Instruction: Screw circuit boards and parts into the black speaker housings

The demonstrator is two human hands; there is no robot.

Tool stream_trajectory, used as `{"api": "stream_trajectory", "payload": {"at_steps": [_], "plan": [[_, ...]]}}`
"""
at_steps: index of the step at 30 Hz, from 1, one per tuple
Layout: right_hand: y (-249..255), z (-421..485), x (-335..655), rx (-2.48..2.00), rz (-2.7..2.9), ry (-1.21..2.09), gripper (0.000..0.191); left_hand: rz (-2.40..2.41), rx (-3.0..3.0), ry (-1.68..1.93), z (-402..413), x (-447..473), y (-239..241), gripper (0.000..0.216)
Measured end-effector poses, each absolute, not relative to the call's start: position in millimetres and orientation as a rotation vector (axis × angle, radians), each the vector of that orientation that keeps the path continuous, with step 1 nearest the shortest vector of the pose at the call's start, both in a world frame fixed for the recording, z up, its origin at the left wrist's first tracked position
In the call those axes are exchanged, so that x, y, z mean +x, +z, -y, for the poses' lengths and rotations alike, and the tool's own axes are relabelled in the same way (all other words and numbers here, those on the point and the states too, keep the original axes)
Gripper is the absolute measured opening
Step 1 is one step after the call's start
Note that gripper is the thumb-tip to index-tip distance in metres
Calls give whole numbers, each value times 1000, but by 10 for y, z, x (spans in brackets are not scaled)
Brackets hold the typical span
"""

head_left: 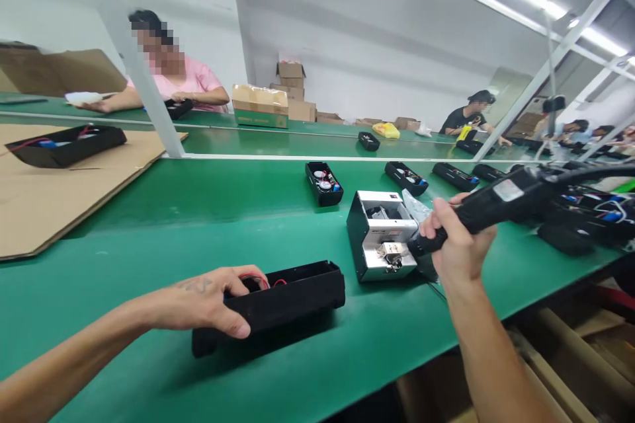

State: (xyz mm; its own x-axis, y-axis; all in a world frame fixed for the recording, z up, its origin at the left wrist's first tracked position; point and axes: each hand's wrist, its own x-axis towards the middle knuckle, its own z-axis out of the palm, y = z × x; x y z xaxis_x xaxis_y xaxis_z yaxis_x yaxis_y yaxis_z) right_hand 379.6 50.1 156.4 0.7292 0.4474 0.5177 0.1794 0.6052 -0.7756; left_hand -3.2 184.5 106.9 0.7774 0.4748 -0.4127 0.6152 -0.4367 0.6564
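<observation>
My left hand grips the near wall of a long black speaker housing, thumb outside and fingers inside. Red wires show at its open top; the rest of the inside is hidden. The housing is tilted over the green table. In my right hand is a black electric screwdriver, its cable running off to the right. The screwdriver's tip end is at the front of a silver and black screw feeder; whether it touches a screw cannot be made out.
Several black housings with wires, such as one with round parts, stand behind the feeder and at right. Flat cardboard lies at left. A white frame bar crosses the table. Co-workers sit opposite, one in a pink shirt. Cardboard boxes lie below the right edge.
</observation>
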Motion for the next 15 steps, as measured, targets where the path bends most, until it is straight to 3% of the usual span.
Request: {"api": "stream_trajectory", "payload": {"at_steps": [7,13,15], "plan": [[1345,-624,3833,-1149,938,180,32,-841,2516,-70,-1338,-156,596,25],[1384,-336,3656,-1272,1118,572,29,-608,2863,653,-973,-183,272,22],[1400,-161,3503,-1206,1090,652,31,-598,2872,710,-910,-171,305,23]]}}
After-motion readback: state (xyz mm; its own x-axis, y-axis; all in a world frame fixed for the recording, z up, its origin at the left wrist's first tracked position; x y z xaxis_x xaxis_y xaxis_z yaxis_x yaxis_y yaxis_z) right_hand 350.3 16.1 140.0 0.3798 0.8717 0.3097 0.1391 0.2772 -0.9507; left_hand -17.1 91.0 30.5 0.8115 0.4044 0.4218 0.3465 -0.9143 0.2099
